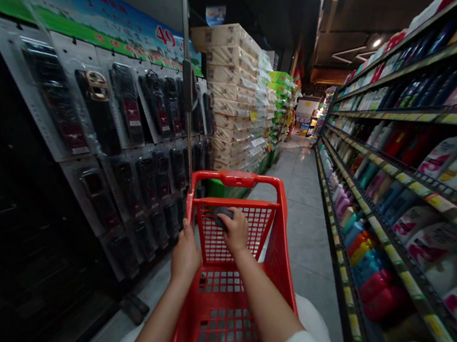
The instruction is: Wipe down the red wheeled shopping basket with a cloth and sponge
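- Grey floor tiles (330, 184) are running beneath a red cart (279, 248).
- Left hand (186, 254) is gripping the cart's left rim, the fingers partly hidden.
- Right hand (236, 233) is pinching a dark item (222, 217) between thumb and bent fingers at the mesh panel (261, 222); contact is not showing clearly.
- Handling is apparently proceeding: the item is not yet being released; anything completed is not showing.
- Packaged belts (128, 106) are hanging left, bottles (442, 153) are standing right, and stacked boxes (234, 92) are rising beyond.
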`<state>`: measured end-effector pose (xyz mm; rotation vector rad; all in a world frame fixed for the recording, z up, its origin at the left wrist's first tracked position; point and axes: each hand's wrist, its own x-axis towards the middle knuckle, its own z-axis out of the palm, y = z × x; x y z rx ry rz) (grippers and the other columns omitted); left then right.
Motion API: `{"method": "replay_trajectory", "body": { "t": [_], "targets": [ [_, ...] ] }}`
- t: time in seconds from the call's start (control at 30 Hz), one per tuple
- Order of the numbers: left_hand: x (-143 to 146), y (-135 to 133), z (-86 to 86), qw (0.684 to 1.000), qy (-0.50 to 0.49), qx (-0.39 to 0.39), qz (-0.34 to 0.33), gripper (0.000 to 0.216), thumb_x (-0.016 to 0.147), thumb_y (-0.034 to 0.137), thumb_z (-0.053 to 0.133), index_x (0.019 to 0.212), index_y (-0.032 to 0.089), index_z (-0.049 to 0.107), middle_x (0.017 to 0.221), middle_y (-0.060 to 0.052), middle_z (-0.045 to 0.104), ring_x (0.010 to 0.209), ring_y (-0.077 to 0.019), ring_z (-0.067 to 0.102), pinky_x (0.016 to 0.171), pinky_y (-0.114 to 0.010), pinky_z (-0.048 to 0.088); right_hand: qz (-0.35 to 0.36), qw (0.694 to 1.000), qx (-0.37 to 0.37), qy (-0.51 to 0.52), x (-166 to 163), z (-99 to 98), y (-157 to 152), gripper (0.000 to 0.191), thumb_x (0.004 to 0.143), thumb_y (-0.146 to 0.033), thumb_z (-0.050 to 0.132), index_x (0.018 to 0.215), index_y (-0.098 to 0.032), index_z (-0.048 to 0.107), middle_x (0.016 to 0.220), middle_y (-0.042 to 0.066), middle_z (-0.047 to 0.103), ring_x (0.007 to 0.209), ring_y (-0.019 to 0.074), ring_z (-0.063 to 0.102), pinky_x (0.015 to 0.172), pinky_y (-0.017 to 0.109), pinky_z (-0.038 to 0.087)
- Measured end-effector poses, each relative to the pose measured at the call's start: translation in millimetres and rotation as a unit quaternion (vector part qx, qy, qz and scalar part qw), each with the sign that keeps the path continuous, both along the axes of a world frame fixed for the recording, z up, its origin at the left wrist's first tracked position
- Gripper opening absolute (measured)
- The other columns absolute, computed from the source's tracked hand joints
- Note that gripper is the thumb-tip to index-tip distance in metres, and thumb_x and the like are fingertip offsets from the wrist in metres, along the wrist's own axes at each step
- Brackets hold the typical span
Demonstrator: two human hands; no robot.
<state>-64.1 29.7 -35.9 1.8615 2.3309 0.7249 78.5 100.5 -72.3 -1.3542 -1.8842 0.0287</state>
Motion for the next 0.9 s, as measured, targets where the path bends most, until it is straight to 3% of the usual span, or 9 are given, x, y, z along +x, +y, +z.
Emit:
{"method": "replay_trajectory", "body": {
  "t": [0.07,0.13,0.23,0.3,0.4,0.53,0.63,0.8,0.9],
  "targets": [
    [-3,1,-2.6,1.0,-0.001,0.003,0.002,0.067,0.085,0.003,0.033,0.151,0.001,0.02,0.129,-0.027,0.058,0.095,-0.0253,0.069,0.072,-0.032,0.054,-0.095,0.987,0.031,0.123,18,-15.4,5,0.049,0.076,-0.004,0.049,0.114,-0.029,0.067,0.128,0.009,0.05,0.12,0.0268,0.046,0.101,0.045,0.041],
    [-5,3,-3.9,1.0,-0.002,0.002,0.005,0.069,0.084,0.002,0.034,0.152,0.002,0.021,0.129,-0.026,0.058,0.096,-0.0246,0.069,0.072,-0.031,0.054,-0.18,0.95,0.07,0.247,37,-26.4,11,0.052,0.078,-0.007,0.046,0.125,-0.025,0.06,0.128,0.013,0.047,0.123,0.0286,0.044,0.105,0.049,0.037],
    [-5,4,-3.9,1.0,-0.013,0.003,0.003,0.071,0.083,0.002,0.035,0.152,0.003,0.021,0.129,-0.024,0.059,0.098,-0.0243,0.068,0.072,-0.03,0.053,-0.234,0.906,0.076,0.344,44,-32.3,20,0.06,0.082,-0.014,0.043,0.142,-0.02,0.039,0.134,0.019,0.04,0.13,0.0327,0.038,0.107,0.056,0.032],
    [-5,5,-3.5,1.0,-0.027,0.005,0.001,0.07,0.084,0.003,0.035,0.153,0.003,0.021,0.129,-0.023,0.059,0.101,-0.0245,0.067,0.074,-0.029,0.053,-0.255,0.897,0.051,0.357,26,-31.3,25,0.062,0.085,-0.019,0.044,0.146,-0.018,0.031,0.137,0.024,0.035,0.133,0.0359,0.034,0.107,0.059,0.03],
    [-5,6,-4.2,0.999,-0.045,0.008,0.002,0.069,0.085,0.004,0.035,0.153,0.004,0.022,0.13,-0.022,0.06,0.103,-0.0247,0.067,0.076,-0.03,0.053,-0.269,0.905,0.025,0.329,-22,-30.1,27,0.059,0.086,-0.02,0.046,0.144,-0.016,0.033,0.137,0.025,0.033,0.132,0.0369,0.034,0.105,0.058,0.033],
    [-6,8,-7.2,0.998,-0.063,0.027,0.009,0.068,0.086,0.005,0.037,0.152,0.007,0.025,0.13,-0.021,0.061,0.105,-0.0235,0.067,0.077,-0.029,0.053,-0.103,0.982,-0.013,0.157,-61,-35.2,18,0.061,0.076,-0.007,0.051,0.133,-0.029,0.051,0.136,0.013,0.039,0.126,0.0314,0.041,0.105,0.05,0.038],
    [-8,7,-8.4,0.997,-0.078,0.027,0.011,0.067,0.087,0.006,0.038,0.152,0.008,0.026,0.128,-0.02,0.062,0.103,-0.0232,0.067,0.076,-0.028,0.052,-0.024,0.995,-0.002,0.099,-44,-40.7,14,0.063,0.071,-0.001,0.05,0.124,-0.035,0.059,0.133,0.007,0.043,0.123,0.0276,0.044,0.105,0.045,0.039],
    [-8,6,-7.7,0.995,-0.094,0.023,0.005,0.065,0.089,0.006,0.039,0.153,0.01,0.026,0.13,-0.02,0.061,0.104,-0.0227,0.067,0.079,-0.029,0.052,-0.189,0.944,0.071,0.261,6,-51.5,17,0.058,0.078,-0.009,0.046,0.132,-0.028,0.052,0.126,0.012,0.043,0.12,0.0286,0.045,0.104,0.049,0.04],
    [-9,6,-8.6,0.993,-0.112,0.025,0.007,0.066,0.089,0.006,0.04,0.153,0.011,0.026,0.132,-0.02,0.061,0.109,-0.0233,0.066,0.084,-0.03,0.052,-0.243,0.912,0.064,0.326,0,-54.9,17,0.052,0.082,-0.014,0.047,0.134,-0.023,0.05,0.125,0.016,0.041,0.119,0.0295,0.045,0.103,0.049,0.04]
  ]
}}
